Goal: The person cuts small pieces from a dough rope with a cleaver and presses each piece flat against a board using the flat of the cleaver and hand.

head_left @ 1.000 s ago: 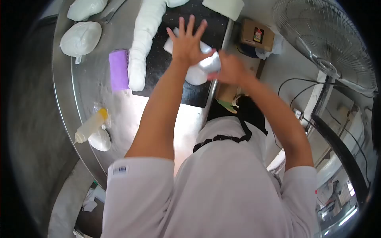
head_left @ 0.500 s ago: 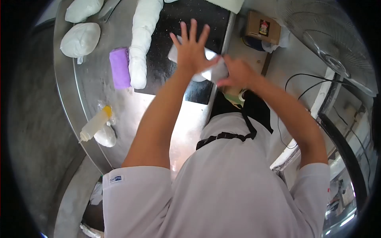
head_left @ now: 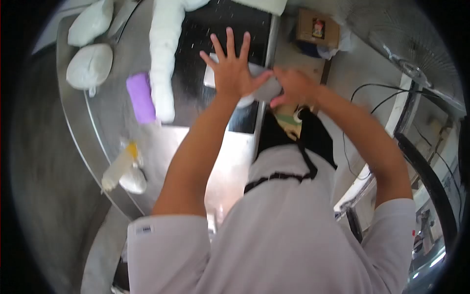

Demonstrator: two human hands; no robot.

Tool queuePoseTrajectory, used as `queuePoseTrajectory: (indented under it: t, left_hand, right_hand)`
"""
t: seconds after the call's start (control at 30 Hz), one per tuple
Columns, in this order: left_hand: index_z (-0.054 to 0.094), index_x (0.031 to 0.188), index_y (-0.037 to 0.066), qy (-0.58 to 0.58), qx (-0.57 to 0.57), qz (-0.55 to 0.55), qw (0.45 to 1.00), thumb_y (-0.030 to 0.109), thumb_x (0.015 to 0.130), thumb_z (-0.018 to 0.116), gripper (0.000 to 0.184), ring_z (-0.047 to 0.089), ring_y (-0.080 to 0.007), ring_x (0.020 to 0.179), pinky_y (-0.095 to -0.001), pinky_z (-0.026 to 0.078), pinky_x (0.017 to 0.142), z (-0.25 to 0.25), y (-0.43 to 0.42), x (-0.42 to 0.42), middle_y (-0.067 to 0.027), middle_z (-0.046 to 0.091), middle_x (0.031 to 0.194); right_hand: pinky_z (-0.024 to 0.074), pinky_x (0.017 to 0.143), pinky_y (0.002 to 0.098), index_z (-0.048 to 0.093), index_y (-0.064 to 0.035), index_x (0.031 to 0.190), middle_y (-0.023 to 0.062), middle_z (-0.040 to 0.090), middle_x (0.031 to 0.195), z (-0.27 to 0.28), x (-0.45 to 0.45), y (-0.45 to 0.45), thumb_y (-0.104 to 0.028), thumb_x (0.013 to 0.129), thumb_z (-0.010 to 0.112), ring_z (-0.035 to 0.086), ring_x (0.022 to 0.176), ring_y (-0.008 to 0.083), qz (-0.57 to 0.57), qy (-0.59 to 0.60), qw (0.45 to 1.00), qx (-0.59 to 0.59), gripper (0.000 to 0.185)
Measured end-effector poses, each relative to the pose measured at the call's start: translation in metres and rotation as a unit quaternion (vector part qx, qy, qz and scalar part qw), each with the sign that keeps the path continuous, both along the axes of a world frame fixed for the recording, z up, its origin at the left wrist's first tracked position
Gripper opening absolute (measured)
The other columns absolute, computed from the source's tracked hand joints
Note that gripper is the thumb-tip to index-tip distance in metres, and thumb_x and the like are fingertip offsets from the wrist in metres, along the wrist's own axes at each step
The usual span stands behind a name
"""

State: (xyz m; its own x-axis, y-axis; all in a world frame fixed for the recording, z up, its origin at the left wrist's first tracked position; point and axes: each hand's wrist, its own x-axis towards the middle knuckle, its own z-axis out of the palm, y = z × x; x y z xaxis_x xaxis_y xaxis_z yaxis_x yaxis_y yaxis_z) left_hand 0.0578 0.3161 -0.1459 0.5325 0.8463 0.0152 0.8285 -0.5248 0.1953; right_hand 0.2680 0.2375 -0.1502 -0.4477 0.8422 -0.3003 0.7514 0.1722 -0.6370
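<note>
My left hand [head_left: 232, 73] lies with its fingers spread on the flat of a broad metal cleaver [head_left: 267, 89]. At the other end of the blade, my right hand [head_left: 296, 88] is closed around it; the handle is hidden in the grip. Beneath the blade's near edge, part of a small white piece [head_left: 246, 101] shows. The cleaver is over a black board [head_left: 210, 32] dusted with white specks. To the left of the board stretches a long white roll [head_left: 163, 59], and a rolled purple cloth [head_left: 140, 98] rests beside it.
On the steel table [head_left: 171, 161] are white filled bags [head_left: 89, 66], a metal blade-like tool [head_left: 123, 19], and a yellow-capped squeeze bottle [head_left: 119, 167] next to a small white bag [head_left: 133, 180]. A cardboard box [head_left: 318, 29] and a fan [head_left: 413, 68] stand to the right.
The camera view has shifted slightly, so the table items appear lower and further left. My left hand stays spread on the cleaver and my right hand keeps its grip; the blade's tilt looks slightly different.
</note>
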Motion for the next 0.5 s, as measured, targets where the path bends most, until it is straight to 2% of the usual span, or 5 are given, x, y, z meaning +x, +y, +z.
queuePoseTrajectory:
  t: [0.1, 0.17, 0.27, 0.33, 0.5]
  left_hand:
    - [0.026, 0.166, 0.025, -0.03, 0.012, 0.027, 0.999, 0.086, 0.072, 0.064, 0.119, 0.011, -0.055, 0.154, -0.0857, 0.01, 0.107, 0.001, 0.022, 0.01, -0.02, 0.015, 0.172]
    - [0.025, 0.166, 0.021, -0.043, 0.034, 0.095, 0.994, 0.088, 0.07, 0.064, 0.123, 0.012, -0.0515, 0.155, -0.0836, 0.011, 0.11, 0.005, 0.03, 0.013, -0.0182, 0.019, 0.171]
    - [0.02, 0.167, 0.022, 0.0, 0.039, 0.077, 0.996, 0.091, 0.071, 0.06, 0.124, 0.008, -0.0527, 0.155, -0.0829, 0.011, 0.11, 0.0, 0.042, -0.003, -0.0202, 0.016, 0.171]
    - [0.024, 0.166, 0.024, 0.001, 0.042, 0.023, 0.999, 0.089, 0.072, 0.061, 0.12, 0.009, -0.0542, 0.155, -0.0849, 0.01, 0.108, -0.004, 0.026, -0.011, -0.0204, 0.016, 0.171]
    - [0.028, 0.165, 0.024, -0.014, 0.033, 0.024, 0.999, 0.086, 0.071, 0.064, 0.119, 0.01, -0.0567, 0.153, -0.087, 0.01, 0.106, 0.001, 0.023, 0.005, -0.0211, 0.017, 0.171]
  right_hand:
    - [0.0555, 0.085, 0.0534, 0.051, 0.0005, 0.122, 0.0283, 0.069, 0.096, 0.029, 0.016, 0.041, -0.065, 0.065, 0.086, 0.069, 0.097, 0.0487, 0.041, -0.055, 0.998, 0.001, 0.093]
    - [0.0549, 0.083, 0.0528, 0.05, 0.0008, 0.125, 0.0265, 0.069, 0.096, 0.007, 0.025, 0.071, -0.059, 0.064, 0.089, 0.068, 0.092, 0.0481, 0.079, -0.02, 0.988, 0.127, 0.094]
    - [0.0556, 0.084, 0.0519, 0.05, 0.0017, 0.124, 0.0272, 0.069, 0.097, 0.035, 0.012, 0.082, -0.058, 0.065, 0.089, 0.069, 0.094, 0.0486, 0.096, -0.043, 0.988, 0.113, 0.093]
    - [0.0555, 0.086, 0.0517, 0.05, 0.0029, 0.122, 0.0286, 0.069, 0.098, 0.045, -0.003, 0.05, -0.061, 0.066, 0.088, 0.068, 0.096, 0.0496, 0.054, -0.036, 0.998, -0.026, 0.093]
    - [0.0555, 0.088, 0.0513, 0.051, 0.0021, 0.125, 0.0285, 0.069, 0.1, 0.011, 0.016, 0.05, -0.063, 0.066, 0.087, 0.069, 0.098, 0.0477, 0.042, -0.015, 0.999, -0.004, 0.095]
